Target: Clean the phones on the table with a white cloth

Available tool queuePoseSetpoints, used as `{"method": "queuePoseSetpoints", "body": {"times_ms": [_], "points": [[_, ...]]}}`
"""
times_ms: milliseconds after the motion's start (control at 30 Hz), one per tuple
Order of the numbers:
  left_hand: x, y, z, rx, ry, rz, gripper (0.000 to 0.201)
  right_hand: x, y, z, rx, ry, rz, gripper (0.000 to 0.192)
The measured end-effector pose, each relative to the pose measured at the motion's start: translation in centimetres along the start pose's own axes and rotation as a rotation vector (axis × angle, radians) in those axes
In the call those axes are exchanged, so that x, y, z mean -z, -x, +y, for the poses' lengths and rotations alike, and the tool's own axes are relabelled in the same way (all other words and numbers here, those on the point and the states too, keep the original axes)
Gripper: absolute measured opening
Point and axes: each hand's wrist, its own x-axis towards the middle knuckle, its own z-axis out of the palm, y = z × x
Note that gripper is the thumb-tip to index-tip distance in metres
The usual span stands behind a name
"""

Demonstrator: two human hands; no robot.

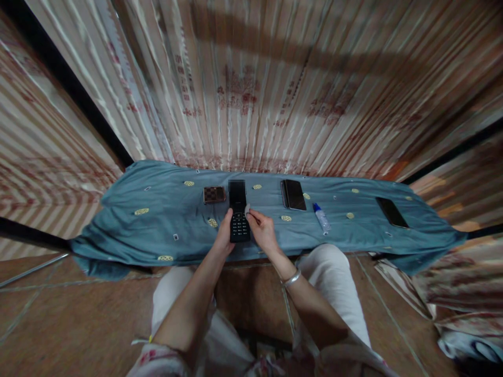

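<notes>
An unfolded black flip phone [240,226] is held above the cloth-covered table, its keypad facing me and its screen half standing away. My left hand [225,230] grips the phone along its left side. Between the thumb and fingers of my right hand [262,228] is a small pale grey piece [247,210], pressed against the phone's right edge near the hinge. Whether it is a cloth or a pad, I cannot tell. Left of the phone lies a small brown checked case [214,195].
A blue-green patterned cloth [184,225] covers the narrow table. To the right lie dark folding-style devices [294,195], a clear bottle with a blue cap [322,219] and a black smartphone [392,212]. Striped curtains [251,94] hang behind, with dark poles [74,89] at the sides.
</notes>
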Motion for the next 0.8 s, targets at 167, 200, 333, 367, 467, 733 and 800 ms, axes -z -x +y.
{"method": "queuePoseSetpoints", "body": {"times_ms": [167, 200, 333, 367, 467, 733, 800], "points": [[0.3, -0.5, 0.8, -0.004, 0.023, 0.005, 0.028, -0.4, 1.6, -0.2, -0.001, -0.031, -0.046, 0.031], [0.3, -0.6, 1.0, -0.004, 0.026, -0.012, 0.03, -0.4, 2.1, -0.3, -0.007, -0.036, -0.053, 0.031], [0.5, -0.8, 1.4, 0.021, 0.045, -0.082, 0.04, -0.4, 3.9, -0.8, 0.005, -0.023, -0.063, 0.03], [0.5, -0.8, 1.5, 0.028, 0.047, -0.09, 0.042, -0.3, 4.3, -1.0, 0.011, -0.017, -0.066, 0.03], [0.6, -0.8, 1.7, 0.037, 0.043, -0.11, 0.042, -0.1, 5.6, -1.4, 0.032, 0.031, -0.077, 0.031], [0.8, -1.1, 1.2, 0.056, 0.132, -0.01, 0.051, 0.7, 5.9, -1.4, 0.458, 0.463, -0.049, 0.031], [0.9, -1.1, 1.0, 0.074, 0.147, -0.006, 0.056, 0.7, 5.6, -1.4, 0.53, 0.545, -0.048, 0.032]]}}
